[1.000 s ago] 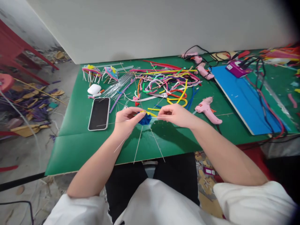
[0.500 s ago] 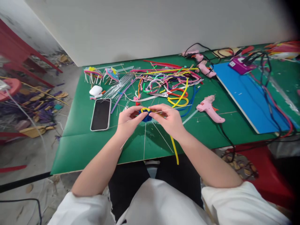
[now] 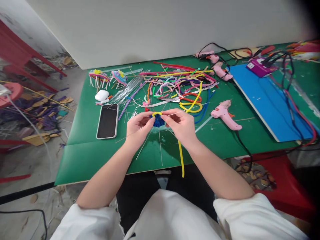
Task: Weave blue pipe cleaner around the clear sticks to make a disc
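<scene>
Between my hands is a small blue pipe-cleaner piece [image 3: 158, 121] with thin wires sticking out all round. A yellow pipe cleaner [image 3: 181, 158] runs along its top edge, and its loose tail hangs below my right hand. My left hand [image 3: 140, 126] is closed, thumb and fingers pinching the left side of the blue piece. My right hand [image 3: 180, 124] is closed too, pinching the yellow pipe cleaner against the right side. The fingertips hide part of the grip.
A phone [image 3: 107, 121] and white earbud case [image 3: 101, 95] lie left. Beyond my hands are scissors [image 3: 175, 99], loose pipe cleaners [image 3: 172, 85] and metal wires [image 3: 128, 88]. A pink glue gun [image 3: 227, 116] lies right, near a blue board [image 3: 265, 106].
The blue piece has turned and tipped between my fingers, so its wires point differently and more blue shows. The yellow tail has swung slightly left.
</scene>
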Demonstrator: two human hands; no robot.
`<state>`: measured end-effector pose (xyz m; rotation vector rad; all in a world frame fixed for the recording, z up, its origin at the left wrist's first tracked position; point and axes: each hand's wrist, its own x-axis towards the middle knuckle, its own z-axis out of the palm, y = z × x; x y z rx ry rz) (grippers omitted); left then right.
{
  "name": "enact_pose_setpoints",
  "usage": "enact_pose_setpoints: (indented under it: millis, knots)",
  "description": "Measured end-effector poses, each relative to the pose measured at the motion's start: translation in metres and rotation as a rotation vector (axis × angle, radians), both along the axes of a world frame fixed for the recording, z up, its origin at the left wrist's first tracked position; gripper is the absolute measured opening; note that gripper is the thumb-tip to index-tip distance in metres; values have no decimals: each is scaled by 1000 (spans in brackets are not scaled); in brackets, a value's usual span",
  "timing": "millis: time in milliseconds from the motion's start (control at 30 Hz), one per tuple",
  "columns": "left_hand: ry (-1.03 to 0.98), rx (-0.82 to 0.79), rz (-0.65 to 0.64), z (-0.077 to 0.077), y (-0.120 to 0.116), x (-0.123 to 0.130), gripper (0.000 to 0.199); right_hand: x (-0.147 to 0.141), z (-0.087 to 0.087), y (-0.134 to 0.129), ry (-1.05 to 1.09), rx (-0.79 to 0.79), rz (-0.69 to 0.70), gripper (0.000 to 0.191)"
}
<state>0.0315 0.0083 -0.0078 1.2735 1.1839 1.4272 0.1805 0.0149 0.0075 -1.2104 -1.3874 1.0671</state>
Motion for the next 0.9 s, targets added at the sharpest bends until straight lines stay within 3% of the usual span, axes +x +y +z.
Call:
enact_pose_setpoints:
  millis: [400,533,633,767,833,900]
  knots:
    - [70,32,126,-2,-2,-1,15,-6,-3,-3,-36,71,4,18]
    - [74,22,86,-1,-1,2,16,-7,-5,-1,-23,94,-15,14]
    - [79,-42,-67,3,-1,-2,29,-4,-6,3,32,52,-18,12]
    - [149,-184,-495,16,4,-29,68,7,-4,12,77,-1,7,12]
    - [128,-215,-721,23,9,-49,74,14,-3,17,81,-26,48,13]
    - [26,-212,-826,28,13,-66,69,19,-2,22,80,-46,100,15]
